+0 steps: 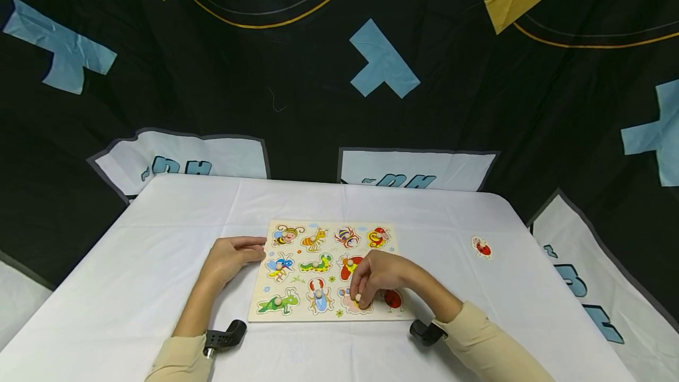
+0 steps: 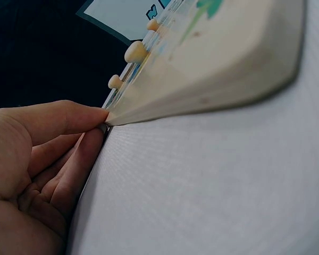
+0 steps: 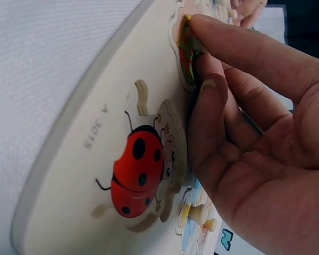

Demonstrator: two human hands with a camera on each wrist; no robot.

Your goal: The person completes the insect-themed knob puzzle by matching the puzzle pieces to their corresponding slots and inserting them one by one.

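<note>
A wooden peg puzzle board (image 1: pixel 297 315) with insect pictures lies on the white table. My left hand (image 1: pixel 229 259) pinches its left edge between thumb and finger; in the left wrist view the fingertips (image 2: pixel 100 116) meet right at that edge. My right hand (image 1: pixel 378 276) is over the bottom row and pinches the small knob of a pinkish puzzle piece (image 1: pixel 347 302), whose picture is mostly hidden by the fingers. Beside it, the ladybug recess (image 3: pixel 141 172) holds no piece and shows a printed ladybug. The loose ladybug piece (image 1: pixel 481 247) lies on the table, right of the board.
Other knobbed pieces sit in the board, among them a caterpillar (image 1: pixel 316 263), a stag beetle (image 1: pixel 319 299) and a grasshopper (image 1: pixel 278 302). Behind the white table (image 1: pixel 175 217) hangs a black cloth (image 1: pixel 307 105) with blue and yellow shapes.
</note>
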